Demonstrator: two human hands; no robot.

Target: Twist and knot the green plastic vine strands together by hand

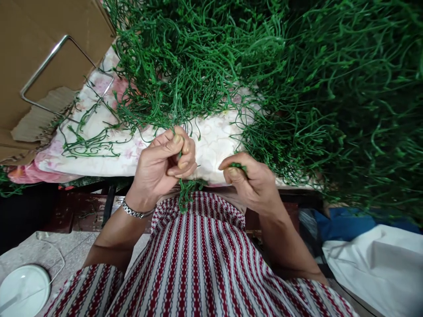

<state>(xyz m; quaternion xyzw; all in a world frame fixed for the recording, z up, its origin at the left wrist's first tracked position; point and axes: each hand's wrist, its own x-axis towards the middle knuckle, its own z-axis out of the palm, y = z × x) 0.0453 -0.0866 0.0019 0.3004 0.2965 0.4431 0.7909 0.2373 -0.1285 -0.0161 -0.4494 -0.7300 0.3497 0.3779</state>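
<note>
My left hand (165, 158) is closed round a few green stems (185, 193), whose lower ends dangle in front of the striped clothing. Thumb and forefinger pinch at their upper part. To the right, my right hand (253, 178) has its fingers curled round a small green piece (238, 166) that shows above the thumb. Behind both hands spreads a large heap of thin green stems (205, 57), deepest at the right. It lies on a flowered cloth (211, 136). Several loose stems (89, 147) form a small pile left of my left hand.
A cardboard sheet (42, 26) stands at the upper left beside a bent metal wire frame (44, 66). A round white lid or bucket (24, 288) is at the lower left. White fabric (380, 259) and blue fabric (346, 222) lie at the lower right.
</note>
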